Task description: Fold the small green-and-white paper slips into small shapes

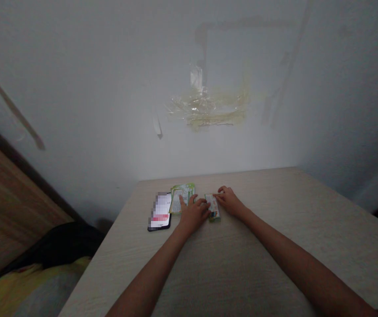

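Observation:
A small printed packet, white and green and perhaps folded, lies on the table between my hands. My left hand is spread flat, with some fingertips on this packet's left edge and others over a larger green printed packet. At the small packet's upper right edge, my right hand is bent, its fingertips closed on the edge. Part of the green packet is hidden under my left fingers. A phone with a lit, partly blurred screen lies left of the green packet.
The pale wooden table meets a grey wall at the back. Clear tape sticks to the wall. Left of the table are dark and yellow cloth and a brown wooden panel.

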Demonstrator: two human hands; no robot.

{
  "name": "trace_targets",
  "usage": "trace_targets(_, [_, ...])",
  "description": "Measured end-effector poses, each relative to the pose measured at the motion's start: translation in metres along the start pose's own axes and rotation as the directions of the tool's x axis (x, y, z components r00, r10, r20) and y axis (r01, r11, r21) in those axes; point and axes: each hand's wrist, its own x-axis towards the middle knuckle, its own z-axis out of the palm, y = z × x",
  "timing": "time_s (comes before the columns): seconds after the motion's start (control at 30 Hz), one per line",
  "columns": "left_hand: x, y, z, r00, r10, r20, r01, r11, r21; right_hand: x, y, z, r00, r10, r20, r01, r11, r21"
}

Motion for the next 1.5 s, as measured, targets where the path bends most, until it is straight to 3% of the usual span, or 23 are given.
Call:
trace_targets(0.63, [0.0,0.0,0.002,1.0,-0.013,-0.009,0.013,1.0,0.0,0.003,-0.011,0.0,0.997,0.047,-0.062,-0.054,0.993,-0.109])
trace_targets(0.77, [-0.002,0.0,0.001,1.0,0.012,-0.015,-0.012,1.0,-0.005,0.001,-0.003,0.003,0.993,0.083,-0.081,-0.085,0.996,-0.017])
trace_targets(0.93, [-0.003,0.001,-0.001,1.0,0.018,-0.017,-0.018,1.0,-0.004,0.0,0.006,0.001,0.99,0.093,-0.103,-0.068,0.972,0.225])
trace_targets(1.17, [-0.001,0.003,-0.005,1.0,0.015,0.011,-0.016,1.0,0.007,-0.005,0.0,-0.001,0.992,0.018,-0.122,0.006,0.981,0.192])
trace_targets(1.5, [-0.005,0.01,-0.008,0.999,0.015,-0.049,-0.014,1.0,0.022,-0.011,-0.012,-0.011,0.975,-0.178,-0.134,0.2,0.964,0.174])
